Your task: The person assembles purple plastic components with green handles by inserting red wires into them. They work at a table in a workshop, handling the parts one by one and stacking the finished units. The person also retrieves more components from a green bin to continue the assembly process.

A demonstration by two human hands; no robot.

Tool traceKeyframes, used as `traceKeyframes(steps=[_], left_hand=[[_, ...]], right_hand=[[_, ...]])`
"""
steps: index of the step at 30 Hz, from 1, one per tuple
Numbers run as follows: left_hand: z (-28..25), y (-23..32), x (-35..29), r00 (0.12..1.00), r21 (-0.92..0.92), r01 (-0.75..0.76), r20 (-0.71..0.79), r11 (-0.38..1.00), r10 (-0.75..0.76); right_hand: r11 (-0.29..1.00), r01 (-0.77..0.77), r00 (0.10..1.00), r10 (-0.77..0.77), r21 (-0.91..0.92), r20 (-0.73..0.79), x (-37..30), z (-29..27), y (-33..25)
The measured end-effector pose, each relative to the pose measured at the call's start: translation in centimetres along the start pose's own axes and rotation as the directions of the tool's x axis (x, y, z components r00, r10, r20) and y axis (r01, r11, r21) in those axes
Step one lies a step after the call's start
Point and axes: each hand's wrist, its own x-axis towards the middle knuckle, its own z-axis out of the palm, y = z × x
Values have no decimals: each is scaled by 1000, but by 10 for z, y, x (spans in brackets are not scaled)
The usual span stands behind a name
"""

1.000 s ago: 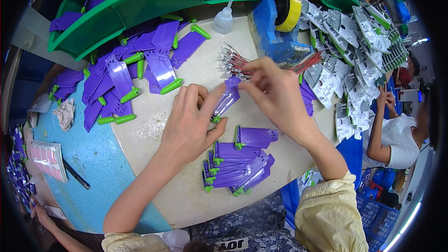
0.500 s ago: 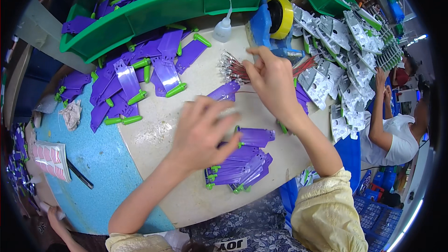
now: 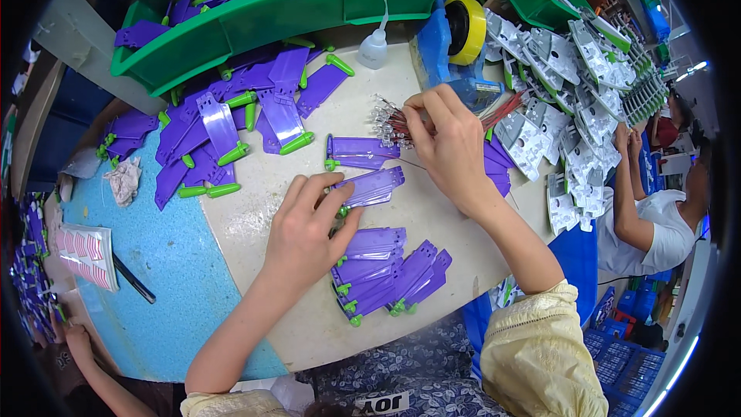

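My left hand point(image 3: 305, 228) is closed on the green end of a purple plastic blade point(image 3: 376, 186), its fingers curled over that end. Just beyond lies another purple blade point(image 3: 361, 151) with a green end piece. My right hand point(image 3: 454, 143) pinches at a bundle of thin red wires point(image 3: 400, 127) with small clear tips; how many wires are between the fingers is hidden. Nearer to me, a fanned stack of purple blades point(image 3: 370, 274) lies on the table, close to my left wrist.
A green bin point(image 3: 278, 22) of purple parts stands at the back, with a heap of blades point(image 3: 193, 135) before it. A bottle point(image 3: 373, 50) and a blue tape dispenser point(image 3: 434, 46) stand behind the wires. Grey-white parts point(image 3: 532, 139) pile up at right. Other people work on both sides.
My left hand has come down onto a purple blade, which now lies beside the stack. A blade near the wires now shows fully. My right hand has closed in on the wires.
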Motion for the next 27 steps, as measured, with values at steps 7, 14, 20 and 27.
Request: traceKeyframes(steps=[7,14,20,27], left_hand=[[0,-8,9,999,-124,23,30,992,-19],[7,-6,16,997,-168,-13,-76,986,1],[9,-1,28,988,-499,102,-48,861,-144],[16,18,33,933,-668,182,-115,721,-342]], right_hand=[[999,-32,999,32,0,28,2,3,1],[944,30,978,-96,330,187,-10,-19,-16],[917,-21,963,-89,399,255,-24,-25,-31],[882,-61,976,-46,468,214,-26,-21,-26]])
